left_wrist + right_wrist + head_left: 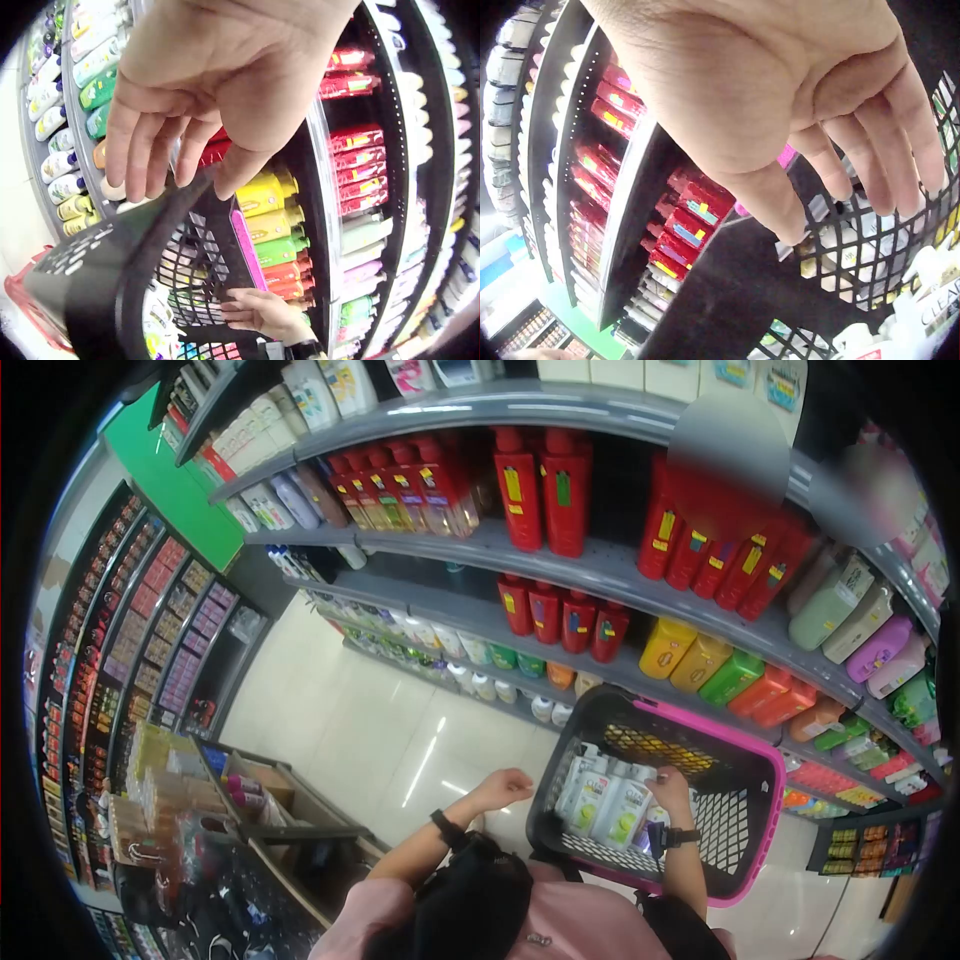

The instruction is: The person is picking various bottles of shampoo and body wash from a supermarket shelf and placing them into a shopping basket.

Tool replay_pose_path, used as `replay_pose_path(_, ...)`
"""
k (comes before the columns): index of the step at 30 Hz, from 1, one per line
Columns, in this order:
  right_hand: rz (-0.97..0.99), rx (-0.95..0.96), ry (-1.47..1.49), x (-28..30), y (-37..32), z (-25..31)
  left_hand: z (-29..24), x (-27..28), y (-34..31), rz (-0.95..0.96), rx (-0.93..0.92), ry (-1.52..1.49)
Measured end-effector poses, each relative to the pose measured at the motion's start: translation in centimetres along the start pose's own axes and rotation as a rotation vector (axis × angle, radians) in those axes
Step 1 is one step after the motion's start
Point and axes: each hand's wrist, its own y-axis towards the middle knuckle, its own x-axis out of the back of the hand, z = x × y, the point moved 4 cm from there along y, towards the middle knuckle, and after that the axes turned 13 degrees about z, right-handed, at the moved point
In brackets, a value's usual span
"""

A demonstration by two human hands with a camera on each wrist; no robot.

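A black basket (pixel 700 895) with a pink rim stands before the person. Inside it, at the left, are several white pump bottles (pixel 622 810) with green on their labels; white bottles (pixel 937 300) also show at the lower right of the right wrist view. The right hand (pixel 672 795) (pixel 780 97) is over the basket beside these bottles, fingers loosely extended, with nothing seen in its palm. Just left of the basket hangs the left hand (pixel 505 788) (pixel 217 90), fingers relaxed and slightly bent, holding nothing. Whether its fingertips touch the basket's edge, I cannot tell.
Shelves (pixel 600 565) hold red bottles (pixel 567 495), yellow bottles (pixel 668 648) and green ones. At the lower left stands a bin (pixel 300 825) with boxes and packages. Shelving with small packs (pixel 165 610) lines the far left. Pale tiled floor (pixel 370 730) lies between.
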Motion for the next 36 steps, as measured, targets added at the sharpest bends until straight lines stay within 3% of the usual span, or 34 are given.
replay_pose_path(5,-0.123,0.067,0.005,-1.1,-2.4,4.8,3.6,6.2,-5.1,-0.066,0.096,0.136)
replay_pose_path(9,-0.140,0.093,0.083,-4.8,-3.4,11.9,6.3,11.7,-10.1,-0.125,0.035,0.011)
replay_pose_path(10,-0.110,0.099,0.180,-5.8,-5.1,16.2,6.9,13.2,-10.9,-0.130,0.002,0.009)
replay_pose_path(14,-0.100,0.324,-0.064,-14.7,-3.0,23.7,12.2,19.2,-16.6,-0.151,0.060,0.050)
replay_pose_path(17,0.075,0.296,-0.043,-20.6,-2.1,30.8,15.9,23.0,-21.6,-0.248,0.077,0.076)
replay_pose_path(21,0.302,0.463,0.184,-26.3,-1.1,38.8,18.9,26.9,-29.2,-0.342,0.118,-0.111)
replay_pose_path(23,0.458,0.458,0.332,-28.3,-1.6,42.9,21.2,28.8,-33.5,-0.499,0.152,-0.124)
replay_pose_path(27,0.497,0.489,0.123,-31.1,-1.0,47.8,27.1,30.1,-39.9,-0.742,0.178,-0.248)
replay_pose_path(31,0.585,0.525,-0.008,-34.9,0.0,51.8,34.1,27.7,-44.4,-0.978,0.180,-0.439)
replay_pose_path(36,0.684,0.662,-0.203,-41.3,3.2,57.2,37.8,24.5,-48.6,-1.050,0.248,-0.666)
